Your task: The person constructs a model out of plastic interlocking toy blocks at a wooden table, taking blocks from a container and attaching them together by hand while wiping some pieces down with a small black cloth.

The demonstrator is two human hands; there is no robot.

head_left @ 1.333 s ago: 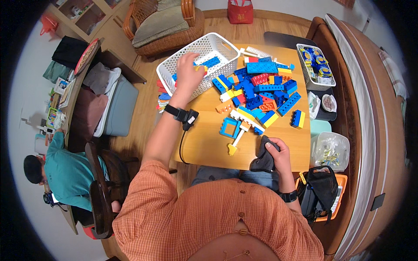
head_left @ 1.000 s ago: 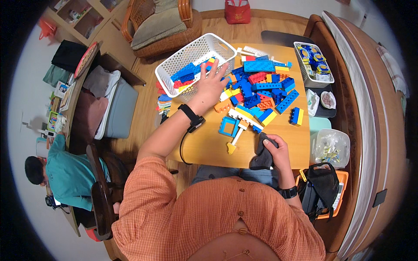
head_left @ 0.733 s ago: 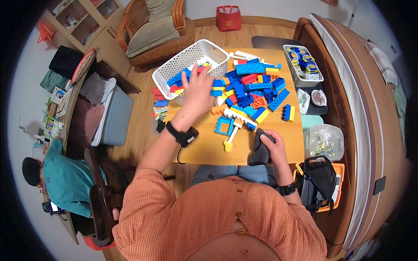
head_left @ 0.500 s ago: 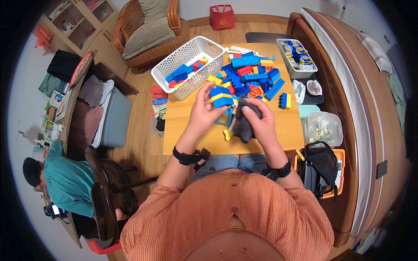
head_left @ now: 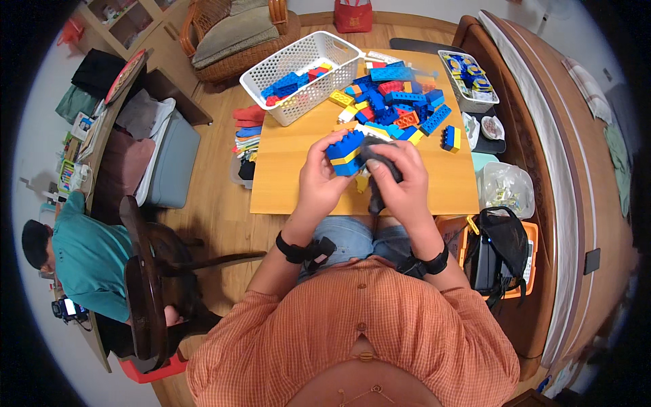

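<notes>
L hand (head_left: 316, 180) is curled round a blue-and-yellow brick stack (head_left: 344, 154), held up over the near part of the table (head_left: 285, 166). R hand (head_left: 403, 175) grips a bunched dark grey cloth (head_left: 377, 198), up against the stack's R side. Beyond them: a big loose brick pile (head_left: 400, 102), w/ one blue-and-yellow block (head_left: 451, 138) apart to its R. White perforated basket (head_left: 319, 95), at the far L, has a smaller lot of bricks (head_left: 286, 84) in it. Going by that, prob. only partway: one stack in hand, most pcs. left on the table. Vs. 1.3 s ago: L hand was in the basket, R held the cloth nr. the table edge; now they meet, & the stack's off the pile.
</notes>
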